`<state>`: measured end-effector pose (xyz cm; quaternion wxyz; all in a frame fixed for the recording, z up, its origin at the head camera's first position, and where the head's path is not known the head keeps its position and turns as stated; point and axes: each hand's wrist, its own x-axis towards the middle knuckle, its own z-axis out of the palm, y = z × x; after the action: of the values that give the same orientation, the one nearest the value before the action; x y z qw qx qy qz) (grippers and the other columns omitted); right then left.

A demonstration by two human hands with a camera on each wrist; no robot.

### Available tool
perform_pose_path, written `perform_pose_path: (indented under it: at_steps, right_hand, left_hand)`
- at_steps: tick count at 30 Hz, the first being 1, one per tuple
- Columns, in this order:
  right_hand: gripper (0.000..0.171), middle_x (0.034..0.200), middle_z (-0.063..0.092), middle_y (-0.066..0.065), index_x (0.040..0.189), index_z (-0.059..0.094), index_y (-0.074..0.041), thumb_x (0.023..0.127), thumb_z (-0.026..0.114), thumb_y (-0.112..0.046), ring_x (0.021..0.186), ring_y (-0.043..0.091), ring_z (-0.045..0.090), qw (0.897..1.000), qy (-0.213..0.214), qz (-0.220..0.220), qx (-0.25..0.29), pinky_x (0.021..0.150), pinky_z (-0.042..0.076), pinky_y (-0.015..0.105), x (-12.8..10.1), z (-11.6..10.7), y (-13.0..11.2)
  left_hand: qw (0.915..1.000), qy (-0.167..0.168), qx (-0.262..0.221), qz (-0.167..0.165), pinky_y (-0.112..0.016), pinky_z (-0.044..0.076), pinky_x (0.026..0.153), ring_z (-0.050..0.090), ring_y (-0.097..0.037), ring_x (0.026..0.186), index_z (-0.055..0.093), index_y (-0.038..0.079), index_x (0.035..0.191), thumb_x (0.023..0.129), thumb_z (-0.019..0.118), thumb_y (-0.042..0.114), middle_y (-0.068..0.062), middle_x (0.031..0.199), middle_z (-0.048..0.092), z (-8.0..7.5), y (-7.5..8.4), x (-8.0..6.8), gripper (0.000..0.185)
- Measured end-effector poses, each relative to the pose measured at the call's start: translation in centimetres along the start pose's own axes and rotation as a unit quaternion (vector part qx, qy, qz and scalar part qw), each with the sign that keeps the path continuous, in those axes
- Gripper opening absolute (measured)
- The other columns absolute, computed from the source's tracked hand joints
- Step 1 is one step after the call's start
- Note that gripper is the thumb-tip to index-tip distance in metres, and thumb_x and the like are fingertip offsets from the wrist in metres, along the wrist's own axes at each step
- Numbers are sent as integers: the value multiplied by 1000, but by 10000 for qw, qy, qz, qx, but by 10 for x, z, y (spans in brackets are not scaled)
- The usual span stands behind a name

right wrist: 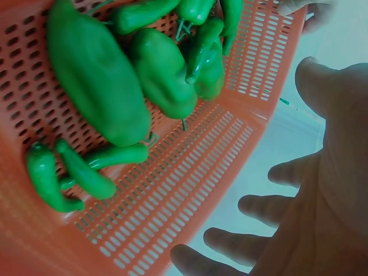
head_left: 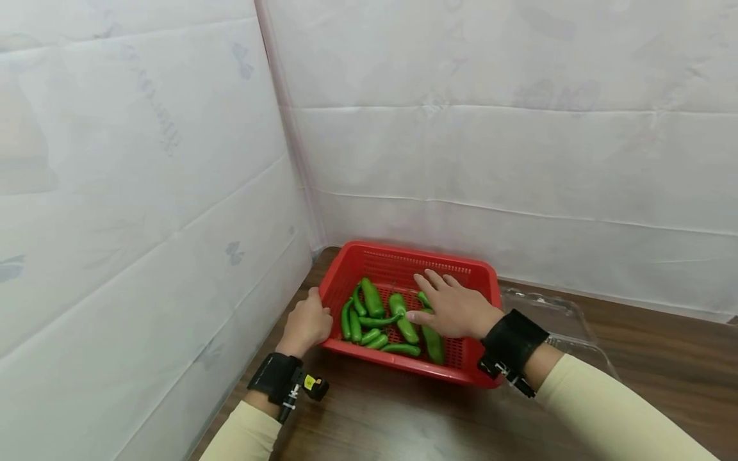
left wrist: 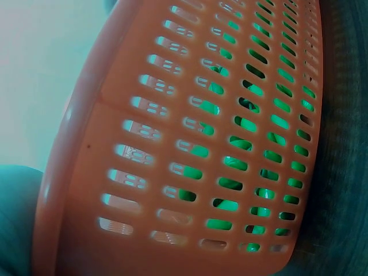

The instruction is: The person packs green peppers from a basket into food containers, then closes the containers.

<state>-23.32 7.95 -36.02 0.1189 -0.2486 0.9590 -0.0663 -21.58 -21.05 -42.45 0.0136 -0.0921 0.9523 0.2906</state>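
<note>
A red plastic basket point(head_left: 398, 362) with slotted walls stands on the table. Green peppers of mixed sizes lie spread over its floor, among them a thick pepper point(head_left: 372, 299) at the back left and a long pepper point(head_left: 434, 346) towards the right. My left hand point(head_left: 305, 323) grips the rim near the front left corner, its thumb over the edge. Above the right part of the basket, my right hand point(head_left: 461, 312) is spread, fingers straight and holding nothing. It hides some peppers below. In the right wrist view its palm and fingers point(right wrist: 267, 210) stand apart from the peppers.
A clear plastic container point(head_left: 548, 314) lies right of the basket, partly behind my right forearm. White sheeting covers the left wall point(head_left: 173, 211) and back wall point(head_left: 519, 160), close to the basket. The wooden table point(head_left: 663, 358) extends to the right.
</note>
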Motion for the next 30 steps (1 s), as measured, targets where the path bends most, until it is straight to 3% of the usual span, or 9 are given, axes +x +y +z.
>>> perform_pose_path:
  at_steps: [7, 12, 18, 21, 25, 27, 30]
  right_hand:
    - [87, 173, 20, 18, 167, 19, -11, 103, 50, -62, 155, 50, 28, 9998, -166, -87, 101, 118, 37, 63, 16, -9, -2]
    - [84, 173, 22, 20, 167, 21, -10, 105, 48, -60, 154, 46, 34, 9990, -428, 40, 157, 118, 38, 61, 24, -12, 1]
    - [74, 166, 36, 23, 161, 34, -3, 108, 48, -52, 153, 41, 37, 9977, -595, 253, 197, 120, 35, 57, 38, -6, 6]
    - [69, 160, 47, 22, 158, 40, -1, 107, 52, -47, 149, 38, 45, 9980, -547, 309, 84, 119, 39, 54, 46, 0, 7]
    - [59, 139, 66, 18, 148, 54, -3, 106, 57, -43, 127, 34, 64, 9983, -513, 287, -10, 102, 52, 50, 56, 10, 5]
    - [47, 117, 72, 12, 131, 66, -4, 105, 60, -43, 107, 29, 68, 9982, -537, 279, -15, 87, 54, 44, 62, 15, 2]
    - [35, 85, 63, 5, 99, 71, -10, 103, 63, -43, 81, 21, 61, 9980, -500, 378, -53, 72, 45, 39, 70, 23, 0]
  left_hand:
    - [9999, -42, -74, -87, -44, 57, 72, 71, -32, 90, 35, -6, 152, 103, 55, 14, -28, 116, 71, 4, 6, -2, 56]
    - [10000, -12, -34, -37, -45, 58, 73, 72, -34, 92, 35, -7, 152, 103, 55, 13, -29, 117, 70, 5, 11, -2, 56]
    - [9999, -124, -77, -49, -42, 56, 71, 72, -33, 90, 37, -5, 150, 104, 55, 14, -28, 115, 70, 7, 16, -4, 53]
    - [9998, -168, -70, -68, -41, 56, 71, 71, -32, 90, 36, -5, 151, 103, 56, 14, -28, 115, 70, 7, 17, -5, 55]
    - [9999, -102, -53, -101, -42, 56, 71, 71, -32, 89, 36, -5, 151, 103, 56, 13, -28, 115, 70, 6, 17, -7, 55]
    - [9999, -80, -53, -123, -43, 56, 71, 71, -32, 89, 36, -5, 151, 103, 56, 13, -28, 115, 70, 6, 16, -8, 55]
    - [9998, -121, -73, -136, -43, 56, 72, 71, -32, 91, 36, -5, 151, 103, 56, 13, -28, 116, 70, 7, 16, -9, 55]
